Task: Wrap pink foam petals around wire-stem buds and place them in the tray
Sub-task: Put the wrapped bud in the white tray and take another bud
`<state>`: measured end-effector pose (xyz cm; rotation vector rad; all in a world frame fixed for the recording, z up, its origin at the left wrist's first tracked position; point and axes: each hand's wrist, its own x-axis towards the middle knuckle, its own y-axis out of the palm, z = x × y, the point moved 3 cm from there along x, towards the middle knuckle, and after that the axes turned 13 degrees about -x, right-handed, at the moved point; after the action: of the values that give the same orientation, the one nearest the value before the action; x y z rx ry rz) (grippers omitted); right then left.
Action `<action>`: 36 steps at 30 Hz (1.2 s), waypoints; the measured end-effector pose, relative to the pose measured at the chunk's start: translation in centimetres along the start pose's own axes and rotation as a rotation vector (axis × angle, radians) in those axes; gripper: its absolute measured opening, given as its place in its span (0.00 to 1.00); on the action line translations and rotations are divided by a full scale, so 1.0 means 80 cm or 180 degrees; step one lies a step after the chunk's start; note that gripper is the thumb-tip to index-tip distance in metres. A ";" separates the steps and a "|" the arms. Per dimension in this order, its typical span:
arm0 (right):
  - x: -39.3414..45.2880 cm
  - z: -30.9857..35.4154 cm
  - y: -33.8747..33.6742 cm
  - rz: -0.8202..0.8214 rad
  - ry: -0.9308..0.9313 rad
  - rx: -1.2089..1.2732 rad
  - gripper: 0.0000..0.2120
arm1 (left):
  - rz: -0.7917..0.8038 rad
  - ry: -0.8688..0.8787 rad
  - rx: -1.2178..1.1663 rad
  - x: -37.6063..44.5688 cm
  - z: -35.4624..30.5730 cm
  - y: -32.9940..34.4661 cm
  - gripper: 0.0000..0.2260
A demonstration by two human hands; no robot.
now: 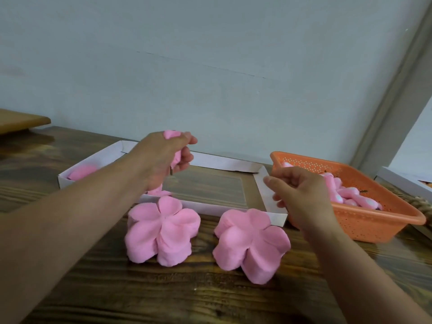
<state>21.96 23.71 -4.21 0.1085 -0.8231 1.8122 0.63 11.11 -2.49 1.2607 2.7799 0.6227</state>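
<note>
My left hand (163, 157) grips a pink wrapped bud (171, 134) above the white paper tray (217, 162); a dark wire end pokes out below the fingers. Inside the tray lie a pink piece at the far left (81, 171) and another under my wrist (159, 192). Two stacks of pink flower-shaped foam petals stand on the table in front of the tray, one on the left (161, 230), one on the right (252, 237). My right hand (299, 192) hovers loosely curled over the tray's right end, holding nothing. An orange basket (364, 220) to the right holds several pale pink buds (348, 192).
The dark wooden table (187, 295) runs up to a pale wall. A brown board (21, 120) lies at the far left. A white box edge (402, 181) and a braided cord (420, 204) show behind the basket at the right.
</note>
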 end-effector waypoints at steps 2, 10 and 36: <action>0.006 -0.011 -0.001 -0.0012 0.0074 -0.0056 0.07 | -0.0101 -0.0105 0.0273 0.018 0.002 -0.012 0.12; 0.011 -0.016 -0.006 -0.0077 -0.0099 -0.0250 0.07 | -0.0394 -0.0393 0.1197 0.049 0.033 -0.033 0.17; 0.007 0.005 -0.024 -0.0289 -0.0436 -0.0353 0.09 | 0.0069 -0.0359 0.3274 0.093 0.049 -0.025 0.26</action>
<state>23.30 24.25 -2.74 0.1970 -0.9982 1.6841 -5.10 16.65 -5.80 1.3085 3.0063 -0.9917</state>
